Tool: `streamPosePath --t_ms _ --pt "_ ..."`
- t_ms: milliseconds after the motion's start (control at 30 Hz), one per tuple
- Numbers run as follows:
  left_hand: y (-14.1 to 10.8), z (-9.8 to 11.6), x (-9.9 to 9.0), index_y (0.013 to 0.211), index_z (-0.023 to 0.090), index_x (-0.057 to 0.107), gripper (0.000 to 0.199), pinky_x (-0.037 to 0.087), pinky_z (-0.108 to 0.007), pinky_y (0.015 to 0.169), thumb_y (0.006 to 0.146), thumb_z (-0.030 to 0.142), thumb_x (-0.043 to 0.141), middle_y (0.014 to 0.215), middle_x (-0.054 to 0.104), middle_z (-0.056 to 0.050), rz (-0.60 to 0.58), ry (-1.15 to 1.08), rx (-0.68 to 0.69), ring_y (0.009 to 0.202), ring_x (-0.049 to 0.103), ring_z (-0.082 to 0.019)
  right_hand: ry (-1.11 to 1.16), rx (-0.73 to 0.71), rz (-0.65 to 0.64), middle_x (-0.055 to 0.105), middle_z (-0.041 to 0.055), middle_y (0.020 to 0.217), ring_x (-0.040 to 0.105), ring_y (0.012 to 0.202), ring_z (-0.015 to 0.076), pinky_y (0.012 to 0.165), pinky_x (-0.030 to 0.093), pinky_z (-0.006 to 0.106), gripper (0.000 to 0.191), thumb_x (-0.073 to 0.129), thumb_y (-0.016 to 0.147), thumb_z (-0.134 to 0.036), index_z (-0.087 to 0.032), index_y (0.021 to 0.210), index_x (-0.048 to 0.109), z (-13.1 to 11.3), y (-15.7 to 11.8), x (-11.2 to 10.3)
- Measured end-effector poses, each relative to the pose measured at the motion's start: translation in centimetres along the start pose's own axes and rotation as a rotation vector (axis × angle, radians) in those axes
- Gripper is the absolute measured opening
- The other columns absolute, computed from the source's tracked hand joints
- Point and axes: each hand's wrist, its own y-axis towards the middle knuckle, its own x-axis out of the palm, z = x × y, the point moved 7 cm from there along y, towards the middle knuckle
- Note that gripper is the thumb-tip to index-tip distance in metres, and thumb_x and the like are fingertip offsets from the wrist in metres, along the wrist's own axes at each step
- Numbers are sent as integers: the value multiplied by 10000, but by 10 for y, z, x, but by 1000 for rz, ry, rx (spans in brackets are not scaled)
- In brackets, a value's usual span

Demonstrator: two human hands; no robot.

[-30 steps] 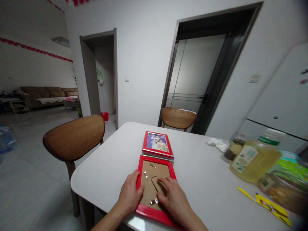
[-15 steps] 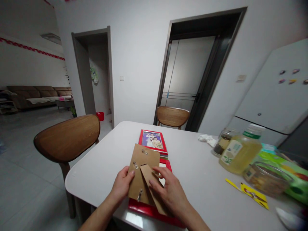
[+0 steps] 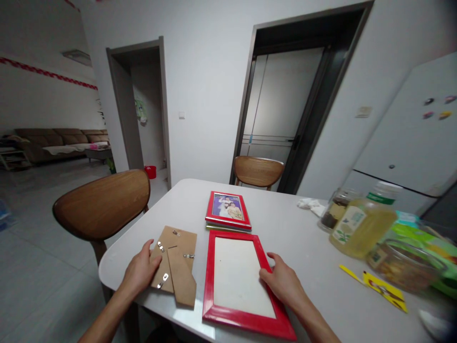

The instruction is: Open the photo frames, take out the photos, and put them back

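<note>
My left hand [image 3: 142,267] grips the left edge of a brown picture-frame backing board [image 3: 162,259], thumb on top. The board has metal turn clips and a fold-out stand, and it lies at or just above the table's front left. My right hand [image 3: 282,281] pinches the right side of a red picture frame [image 3: 209,290], thumb over the rim. A plain whitish panel fills the frame's opening. Behind it, a second red frame with a photo [image 3: 228,208] rests on top of a small stack.
On the right of the white table [image 3: 307,305] stand a bottle of yellow liquid [image 3: 367,224], a glass jar [image 3: 335,212] and a clear bowl [image 3: 403,267]. A torn yellow wrapper [image 3: 385,290] and crumpled tissue [image 3: 310,206] lie nearby. Wooden chairs [image 3: 103,205] surround the table.
My left hand has carried the backing board left, away from above the red frame. My right hand has let go of the board's stand and taken the frame's right side.
</note>
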Motion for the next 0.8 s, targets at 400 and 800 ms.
streamPosePath --t_ms 400,800 --pt "-131 160 130 1246 170 309 674 251 -432 994 647 270 601 1345 265 -99 -383 51 738 1200 266 -284 1115 167 -227 623 -40 637 563 493 135 530 453 269 785 598 611 -252 -276 1273 177 -37 -40 -1" --pt "-83 126 44 1083 168 410 355 473 -310 650 729 158 432 845 520 -48 195 -52 555 737 541 -174 378 36 -55 599 -11 594 559 535 152 506 404 241 603 507 629 -347 -104 1173 409 14 -8 -9"
